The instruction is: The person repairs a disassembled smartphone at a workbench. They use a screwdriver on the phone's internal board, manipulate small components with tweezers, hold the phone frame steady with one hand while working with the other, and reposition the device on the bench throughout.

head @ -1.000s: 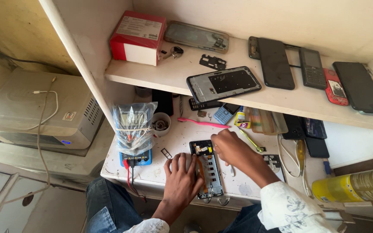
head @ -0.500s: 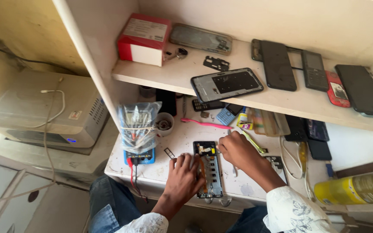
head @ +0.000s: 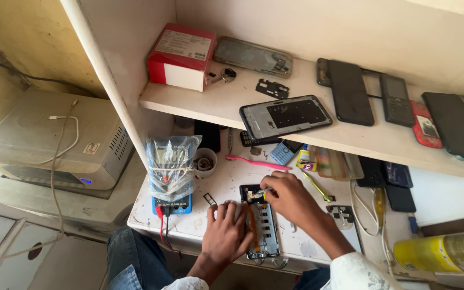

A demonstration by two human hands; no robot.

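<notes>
My left hand (head: pixel 225 232) lay flat, fingers spread, pressing the opened phone (head: pixel 260 228) against the table (head: pixel 226 188). My right hand (head: pixel 290 197) pinched thin tweezers (head: pixel 261 191) at the phone's top end. A bagged multimeter (head: pixel 171 173) stood just left.

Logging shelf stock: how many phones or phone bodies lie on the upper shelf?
6. Grey back shell at the rear; open frame at the front edge; black slab; keypad phone; red phone; black phone far right. More may be hidden.
</notes>
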